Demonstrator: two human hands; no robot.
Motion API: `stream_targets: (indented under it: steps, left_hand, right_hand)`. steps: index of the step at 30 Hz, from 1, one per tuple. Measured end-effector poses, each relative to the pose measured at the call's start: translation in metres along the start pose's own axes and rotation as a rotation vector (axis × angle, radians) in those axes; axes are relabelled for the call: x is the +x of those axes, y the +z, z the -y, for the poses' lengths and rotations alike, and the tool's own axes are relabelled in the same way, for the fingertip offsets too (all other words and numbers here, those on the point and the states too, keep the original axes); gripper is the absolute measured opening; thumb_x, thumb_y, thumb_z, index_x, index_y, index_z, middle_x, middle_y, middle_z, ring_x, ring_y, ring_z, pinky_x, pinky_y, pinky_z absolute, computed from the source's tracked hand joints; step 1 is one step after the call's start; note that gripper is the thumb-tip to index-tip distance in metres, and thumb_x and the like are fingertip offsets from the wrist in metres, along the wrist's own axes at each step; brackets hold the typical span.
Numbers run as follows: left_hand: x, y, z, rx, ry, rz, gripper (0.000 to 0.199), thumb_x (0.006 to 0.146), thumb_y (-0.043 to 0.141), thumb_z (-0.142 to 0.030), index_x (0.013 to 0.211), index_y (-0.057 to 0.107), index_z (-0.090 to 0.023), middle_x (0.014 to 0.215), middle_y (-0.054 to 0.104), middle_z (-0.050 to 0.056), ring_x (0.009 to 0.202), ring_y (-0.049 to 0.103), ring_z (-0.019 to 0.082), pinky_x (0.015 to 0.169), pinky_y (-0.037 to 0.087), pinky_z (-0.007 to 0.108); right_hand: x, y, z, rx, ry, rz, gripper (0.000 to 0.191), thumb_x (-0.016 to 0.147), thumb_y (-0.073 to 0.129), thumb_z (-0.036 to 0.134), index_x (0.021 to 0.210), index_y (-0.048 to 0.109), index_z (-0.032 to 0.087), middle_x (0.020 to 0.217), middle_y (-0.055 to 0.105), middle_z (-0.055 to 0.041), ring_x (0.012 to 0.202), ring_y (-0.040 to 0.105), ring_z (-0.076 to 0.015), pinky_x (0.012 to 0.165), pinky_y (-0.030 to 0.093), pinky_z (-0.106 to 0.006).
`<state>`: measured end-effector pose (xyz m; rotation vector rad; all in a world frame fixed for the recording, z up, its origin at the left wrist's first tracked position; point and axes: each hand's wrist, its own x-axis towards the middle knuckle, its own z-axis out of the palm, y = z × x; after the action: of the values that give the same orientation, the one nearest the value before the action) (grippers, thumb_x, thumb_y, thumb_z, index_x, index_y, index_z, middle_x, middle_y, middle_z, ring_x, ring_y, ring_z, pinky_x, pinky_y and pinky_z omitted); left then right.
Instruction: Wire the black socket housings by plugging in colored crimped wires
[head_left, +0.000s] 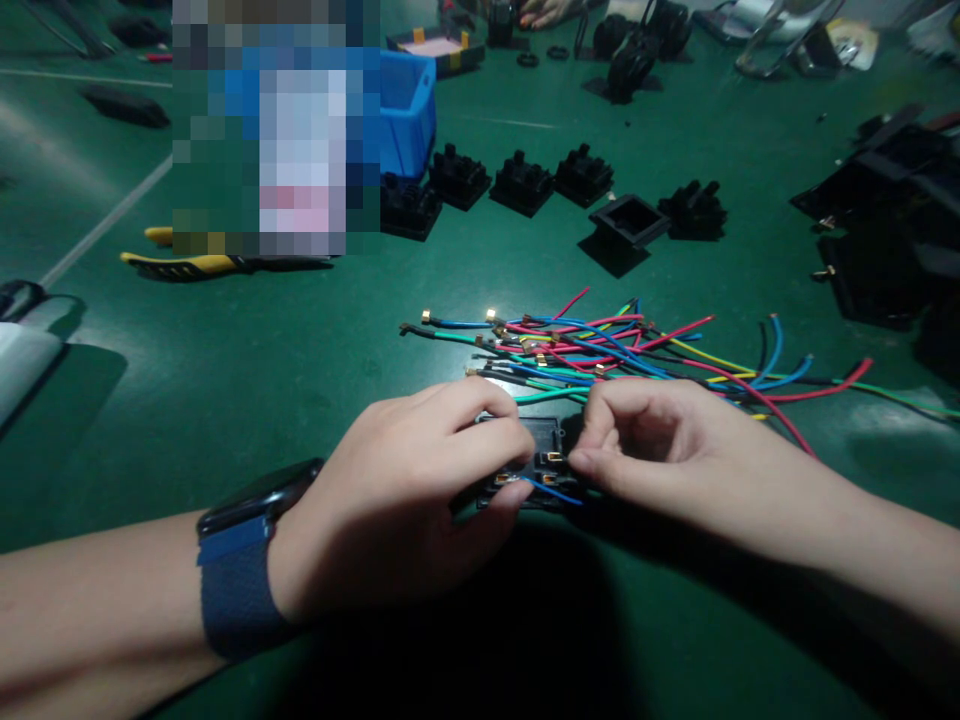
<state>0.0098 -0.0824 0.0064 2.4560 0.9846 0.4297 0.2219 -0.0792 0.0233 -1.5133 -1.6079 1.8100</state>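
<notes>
My left hand (pixel 420 450) bends over a small black plastic housing (pixel 547 430), its fingers and thumb closed on the left part and covering much of it. Brass terminals (pixel 550 480) show inside the housing. A thin blue wire (pixel 559 492) runs from beside my left thumb tip to the right. At the right edge of the housing, my right hand (pixel 667 440) pinches thumb against forefinger, close to a brass piece (pixel 554 457); what sits in the pinch is too small to make out. Just beyond both hands lies a bundle of coloured wires (pixel 600 345) with brass terminals on their ends.
Several black housings (pixel 523 180) stand in a row farther back, near a blue bin (pixel 409 110) and an open black frame (pixel 628 220). Yellow-black pliers (pixel 187 265) lie to the left. Dark parts (pixel 877 220) are piled right. Another person's hand (pixel 546 12) shows at the far edge.
</notes>
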Motion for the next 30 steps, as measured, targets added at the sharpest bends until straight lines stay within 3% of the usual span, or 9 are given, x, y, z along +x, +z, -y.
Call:
stream_targets:
  steps: [18, 30]
  left_hand:
    - [-0.0016, 0.0004, 0.0, -0.07, 0.014, -0.007, 0.011, 0.084, 0.052, -0.021, 0.092, 0.059, -0.018, 0.094, 0.056, 0.004, 0.087, 0.05, 0.017, 0.075, 0.042, 0.03]
    - [-0.0011, -0.0021, -0.0014, -0.02, 0.005, -0.013, 0.012, 0.085, 0.051, -0.024, 0.09, 0.061, -0.019, 0.085, 0.055, 0.003, 0.076, 0.049, 0.015, 0.064, 0.039, 0.026]
  right_hand:
    - [0.0, 0.0026, -0.0007, 0.047, 0.003, -0.002, 0.013, 0.067, 0.061, 0.015, 0.063, 0.049, 0.018, 0.055, 0.048, 0.0047, 0.051, 0.039, -0.0075, 0.046, 0.03, -0.019]
    - [0.0, 0.0027, 0.0007, 0.011, 0.012, -0.026, 0.012, 0.067, 0.061, 0.018, 0.062, 0.05, 0.018, 0.057, 0.049, 0.0034, 0.052, 0.041, -0.0083, 0.047, 0.031, -0.02]
